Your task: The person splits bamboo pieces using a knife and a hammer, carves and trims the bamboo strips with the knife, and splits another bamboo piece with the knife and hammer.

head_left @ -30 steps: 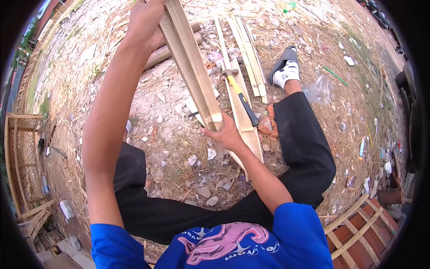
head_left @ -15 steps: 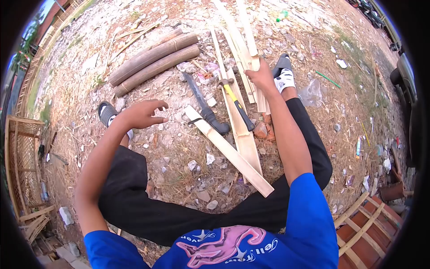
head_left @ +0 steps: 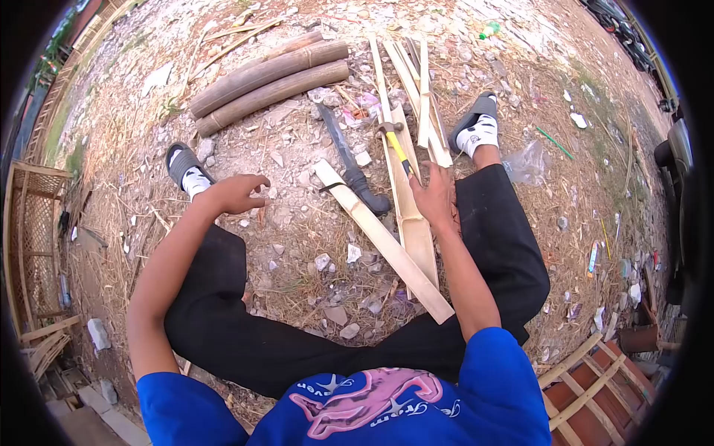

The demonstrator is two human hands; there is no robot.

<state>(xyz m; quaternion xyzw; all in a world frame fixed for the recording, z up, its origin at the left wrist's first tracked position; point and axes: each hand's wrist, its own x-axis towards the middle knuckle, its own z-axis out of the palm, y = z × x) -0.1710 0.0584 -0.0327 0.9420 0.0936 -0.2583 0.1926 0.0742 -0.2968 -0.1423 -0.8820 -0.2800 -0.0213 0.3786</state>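
Observation:
My right hand point(head_left: 434, 195) is closed around the lower handle of a hammer point(head_left: 401, 154) with a yellow and black grip and a brown head. Part of the handle is hidden under the fingers. The hammer rests over a wide split bamboo piece point(head_left: 415, 241). My left hand point(head_left: 236, 195) hovers above the rubble, fingers apart and curled, with nothing in it. To its right, a pale bamboo strip point(head_left: 379, 238) lies slantwise. Beside that strip is a long dark blade-like tool point(head_left: 342, 152) with a thick, bent black handle. More bamboo slats point(head_left: 425, 111) lie beyond my right hand.
Brown bamboo poles point(head_left: 275, 88) lie at the far left. My sandalled feet flank the work area, with a clear plastic bag point(head_left: 528, 165) beside the right one. A wooden lattice frame point(head_left: 36, 245) stands left; slatted wood point(head_left: 595, 390) lies lower right. Stones litter the ground.
My right hand has let go of the bamboo slats and come back toward me onto the hammer handle. Those slats now lie lower. My left hand stays raised; the view has shifted slightly.

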